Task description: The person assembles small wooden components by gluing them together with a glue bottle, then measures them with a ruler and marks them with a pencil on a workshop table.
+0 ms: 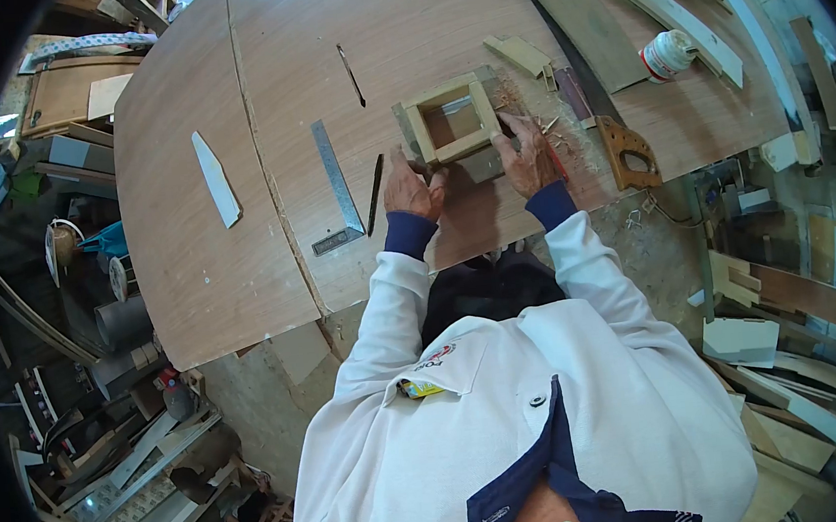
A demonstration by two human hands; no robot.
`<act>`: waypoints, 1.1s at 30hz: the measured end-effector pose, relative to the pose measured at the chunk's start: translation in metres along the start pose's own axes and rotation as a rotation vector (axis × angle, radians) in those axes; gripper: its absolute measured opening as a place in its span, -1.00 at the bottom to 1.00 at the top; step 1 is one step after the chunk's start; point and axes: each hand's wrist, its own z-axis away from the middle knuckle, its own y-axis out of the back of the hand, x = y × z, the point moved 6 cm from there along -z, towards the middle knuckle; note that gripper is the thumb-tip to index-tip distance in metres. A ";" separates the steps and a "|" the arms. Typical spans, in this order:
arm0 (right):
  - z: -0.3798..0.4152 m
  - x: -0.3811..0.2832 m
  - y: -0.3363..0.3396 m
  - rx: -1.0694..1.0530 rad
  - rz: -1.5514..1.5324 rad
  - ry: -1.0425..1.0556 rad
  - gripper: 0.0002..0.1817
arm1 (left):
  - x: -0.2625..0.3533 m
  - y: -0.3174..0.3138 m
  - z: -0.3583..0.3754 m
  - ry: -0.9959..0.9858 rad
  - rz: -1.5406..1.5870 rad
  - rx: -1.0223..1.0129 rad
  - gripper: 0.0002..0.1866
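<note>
A small rectangular wooden frame lies on the workbench, with the bench surface showing through its middle. My left hand grips its near left corner, thumb toward the near side. At the near right corner, my right hand holds the frame with its fingers along the right side. Other wood pieces sit partly under or against the frame, and how they join is hard to make out. Left of my left hand lie a thin dark stick-like tool and a metal try square. A red pencil-like stick is beside my right hand.
A handsaw with a wooden handle lies at right, near wood shavings and a white bottle. A slim dark tool and a white pointed piece lie farther left. A seam crosses the workbench.
</note>
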 end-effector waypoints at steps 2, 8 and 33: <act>0.001 0.000 0.000 -0.039 0.007 0.003 -0.48 | -0.011 -0.012 -0.001 0.120 0.075 -0.111 -0.31; 0.004 -0.008 0.000 -0.081 0.100 0.100 -0.48 | -0.001 -0.014 -0.004 -0.226 -0.063 0.055 -0.72; 0.006 0.000 -0.007 0.007 0.274 0.148 -0.48 | 0.002 -0.014 -0.012 -0.292 -0.078 -0.008 -0.85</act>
